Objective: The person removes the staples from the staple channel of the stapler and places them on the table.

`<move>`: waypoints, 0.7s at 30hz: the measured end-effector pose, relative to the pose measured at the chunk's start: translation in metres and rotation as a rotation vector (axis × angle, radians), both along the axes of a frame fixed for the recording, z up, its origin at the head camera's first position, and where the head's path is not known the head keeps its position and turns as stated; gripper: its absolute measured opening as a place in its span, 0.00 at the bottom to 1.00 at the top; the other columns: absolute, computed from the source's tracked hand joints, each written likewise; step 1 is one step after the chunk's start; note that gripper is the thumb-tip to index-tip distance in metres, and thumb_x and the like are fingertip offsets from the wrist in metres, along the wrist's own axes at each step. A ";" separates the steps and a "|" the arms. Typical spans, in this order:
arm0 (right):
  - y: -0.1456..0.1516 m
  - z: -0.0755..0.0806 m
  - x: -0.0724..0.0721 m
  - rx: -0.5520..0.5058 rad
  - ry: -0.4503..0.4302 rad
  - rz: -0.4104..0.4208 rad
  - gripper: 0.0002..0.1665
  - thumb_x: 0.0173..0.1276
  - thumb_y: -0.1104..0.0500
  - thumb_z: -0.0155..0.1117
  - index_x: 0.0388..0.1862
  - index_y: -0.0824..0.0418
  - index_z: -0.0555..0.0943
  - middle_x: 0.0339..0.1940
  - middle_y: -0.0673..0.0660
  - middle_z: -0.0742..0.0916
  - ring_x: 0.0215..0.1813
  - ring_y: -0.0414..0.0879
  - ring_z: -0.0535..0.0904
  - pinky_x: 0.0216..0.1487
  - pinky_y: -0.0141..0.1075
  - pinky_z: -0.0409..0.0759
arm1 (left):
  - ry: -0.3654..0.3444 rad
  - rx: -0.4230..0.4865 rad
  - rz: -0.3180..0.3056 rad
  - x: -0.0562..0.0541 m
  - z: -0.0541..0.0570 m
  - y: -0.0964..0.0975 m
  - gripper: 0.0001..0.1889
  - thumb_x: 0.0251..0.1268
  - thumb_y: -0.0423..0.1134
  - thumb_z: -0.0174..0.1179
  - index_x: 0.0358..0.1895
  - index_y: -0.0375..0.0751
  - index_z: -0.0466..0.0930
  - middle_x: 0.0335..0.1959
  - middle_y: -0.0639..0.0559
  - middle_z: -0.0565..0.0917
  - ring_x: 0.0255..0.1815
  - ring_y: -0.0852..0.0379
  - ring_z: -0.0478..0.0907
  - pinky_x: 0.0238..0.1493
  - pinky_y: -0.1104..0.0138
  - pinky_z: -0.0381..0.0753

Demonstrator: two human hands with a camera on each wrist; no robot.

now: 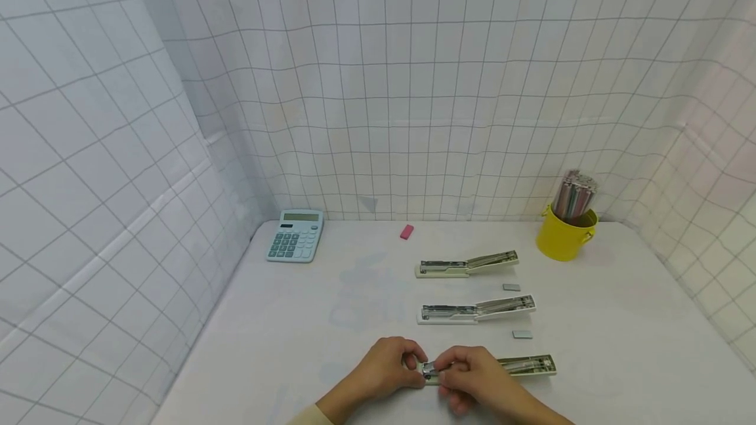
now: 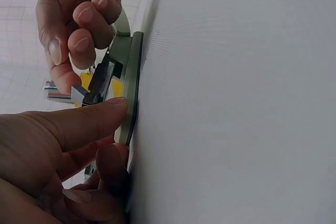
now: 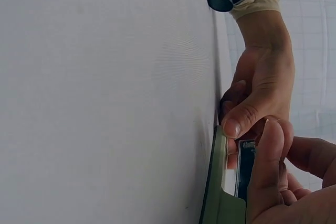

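Note:
The nearest stapler (image 1: 525, 366), pale green, lies on the table with its top cover swung back and its metal magazine bare. My left hand (image 1: 390, 366) grips the front end of its base, thumb at the near edge and fingers behind. Over the magazine, my right hand (image 1: 475, 376) pinches a small silver staple strip (image 2: 79, 94) at the magazine's front end. The right fingers hide most of this strip. In the right wrist view the dark magazine (image 3: 245, 169) shows beside the right fingers, with the left thumb (image 3: 236, 124) on the base's end.
Two more opened staplers, a white one (image 1: 449, 313) and a pale green one (image 1: 443, 269), lie behind. Staple strips (image 1: 522, 334) rest beside them. At the back are a calculator (image 1: 297, 236), a pink eraser (image 1: 407, 232) and a yellow bucket (image 1: 561, 238) of pencils (image 1: 574, 195).

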State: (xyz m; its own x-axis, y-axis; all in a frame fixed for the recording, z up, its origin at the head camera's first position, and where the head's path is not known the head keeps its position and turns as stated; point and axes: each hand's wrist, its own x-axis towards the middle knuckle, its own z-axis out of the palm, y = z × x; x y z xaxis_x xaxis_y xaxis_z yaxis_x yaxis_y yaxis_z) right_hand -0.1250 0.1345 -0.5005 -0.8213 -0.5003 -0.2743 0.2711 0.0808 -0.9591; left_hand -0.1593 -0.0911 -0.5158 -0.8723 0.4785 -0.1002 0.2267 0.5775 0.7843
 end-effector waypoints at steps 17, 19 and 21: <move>-0.024 0.011 -0.013 0.254 0.266 -0.018 0.09 0.64 0.61 0.70 0.40 0.63 0.81 0.18 0.52 0.82 0.15 0.40 0.76 0.19 0.32 0.73 | 0.008 0.012 -0.004 0.001 -0.001 0.000 0.11 0.45 0.36 0.76 0.34 0.51 0.87 0.22 0.65 0.77 0.25 0.69 0.70 0.31 0.72 0.68; -0.024 0.012 -0.014 0.260 0.278 0.005 0.10 0.65 0.61 0.69 0.43 0.63 0.82 0.19 0.53 0.83 0.15 0.40 0.76 0.20 0.32 0.73 | 0.008 0.005 0.000 0.001 -0.001 0.000 0.11 0.45 0.37 0.76 0.35 0.51 0.87 0.22 0.65 0.77 0.25 0.69 0.70 0.31 0.72 0.68; -0.024 0.013 -0.015 0.267 0.288 0.033 0.09 0.66 0.61 0.68 0.44 0.62 0.83 0.20 0.53 0.83 0.15 0.39 0.76 0.20 0.32 0.73 | 0.013 0.003 0.000 0.000 -0.001 0.000 0.12 0.45 0.37 0.76 0.35 0.51 0.87 0.22 0.64 0.77 0.25 0.69 0.69 0.31 0.72 0.68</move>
State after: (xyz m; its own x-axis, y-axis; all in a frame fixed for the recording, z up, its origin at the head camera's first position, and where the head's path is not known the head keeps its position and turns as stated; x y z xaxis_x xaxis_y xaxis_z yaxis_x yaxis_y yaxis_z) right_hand -0.1397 0.1107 -0.4880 -0.8680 -0.4704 -0.1590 -0.0133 0.3420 -0.9396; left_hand -0.1589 -0.0913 -0.5170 -0.8736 0.4788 -0.0874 0.2369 0.5751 0.7831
